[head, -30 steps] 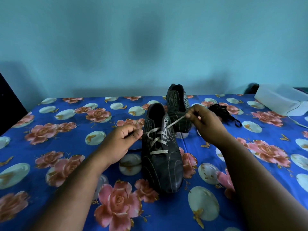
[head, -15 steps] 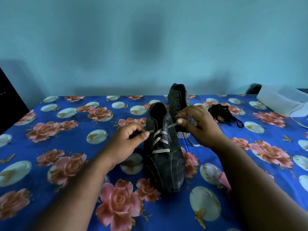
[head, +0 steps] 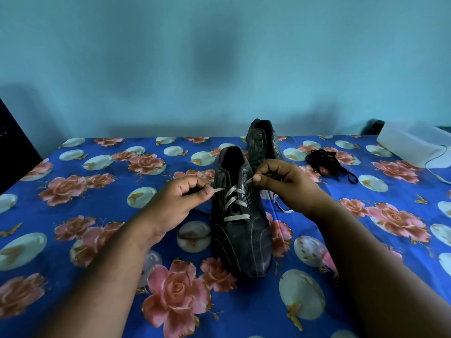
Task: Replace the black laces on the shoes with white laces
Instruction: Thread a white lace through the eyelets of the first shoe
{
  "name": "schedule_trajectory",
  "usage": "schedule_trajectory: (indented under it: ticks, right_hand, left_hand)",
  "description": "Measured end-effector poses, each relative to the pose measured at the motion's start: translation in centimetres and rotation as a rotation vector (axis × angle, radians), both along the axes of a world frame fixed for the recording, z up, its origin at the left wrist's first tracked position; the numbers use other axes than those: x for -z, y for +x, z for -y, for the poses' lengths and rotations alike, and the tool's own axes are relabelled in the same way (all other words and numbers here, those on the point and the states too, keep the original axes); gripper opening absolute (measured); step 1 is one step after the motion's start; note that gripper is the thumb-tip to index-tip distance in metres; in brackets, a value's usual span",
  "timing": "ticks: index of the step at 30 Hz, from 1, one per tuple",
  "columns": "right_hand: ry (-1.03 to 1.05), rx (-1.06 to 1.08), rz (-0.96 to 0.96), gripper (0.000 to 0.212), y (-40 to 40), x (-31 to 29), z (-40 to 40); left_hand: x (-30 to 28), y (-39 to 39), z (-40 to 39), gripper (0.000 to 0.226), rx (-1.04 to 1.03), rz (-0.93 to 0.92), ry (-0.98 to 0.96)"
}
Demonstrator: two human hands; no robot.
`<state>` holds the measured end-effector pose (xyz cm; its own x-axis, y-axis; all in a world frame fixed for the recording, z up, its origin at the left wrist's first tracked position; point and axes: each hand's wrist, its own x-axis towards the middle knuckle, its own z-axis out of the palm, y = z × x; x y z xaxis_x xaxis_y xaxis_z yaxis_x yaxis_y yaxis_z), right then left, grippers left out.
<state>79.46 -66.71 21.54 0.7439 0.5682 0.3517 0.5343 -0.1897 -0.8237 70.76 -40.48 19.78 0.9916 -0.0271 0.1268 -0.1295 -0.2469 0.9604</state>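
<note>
the near shoe (head: 240, 223) is stood near the middle of the bed (head: 73, 240), toe toward the front edge. a white lace (head: 235, 203) is already threaded through its lower holes in a few crossings; the upper holes are not yet laced. one end of the lace is pinched by the fingers of the left hand (head: 175, 203), the other end by the fingers of the right hand (head: 285, 184). the far shoe (head: 263, 142) is stood behind it, near the back edge, with no lace seen in it. the black laces (head: 329, 164) are piled toward the right edge. a white box (head: 415, 145) is at the back right corner.
</note>
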Motion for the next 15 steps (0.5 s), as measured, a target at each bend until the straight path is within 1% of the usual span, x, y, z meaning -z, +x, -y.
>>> schedule_trajectory:
  ticks: [5,7,10,12,14,15]
  right_hand:
    - [-0.018,0.042,-0.011,0.017,-0.1,-0.2,-0.3]
    - [-0.014,0.065,-0.017,0.016,0.0,-0.4,-0.1]
    - [-0.014,0.099,-0.056,0.016,0.2,-0.8,0.6]
    - [-0.042,0.156,-0.079,0.022,0.3,-1.3,1.4]
    - [-0.052,0.219,-0.081,0.023,0.5,-1.8,2.4]
    - [-0.067,0.24,-0.078,0.02,0.5,-2.1,2.9]
  left_hand:
    - [0.0,0.1,-0.2,0.026,-0.033,-0.015,-0.067]
    - [0.0,0.1,-0.1,0.022,-0.049,-0.015,-0.053]
    - [-0.1,0.1,-0.4,0.014,-0.023,-0.031,0.019]
    - [-0.2,0.0,-0.9,0.011,-0.005,-0.06,0.064]
    - [-0.3,0.0,-1.8,0.009,-0.034,-0.06,0.175]
    - [-0.2,0.1,-2.3,0.008,-0.053,-0.044,0.277]
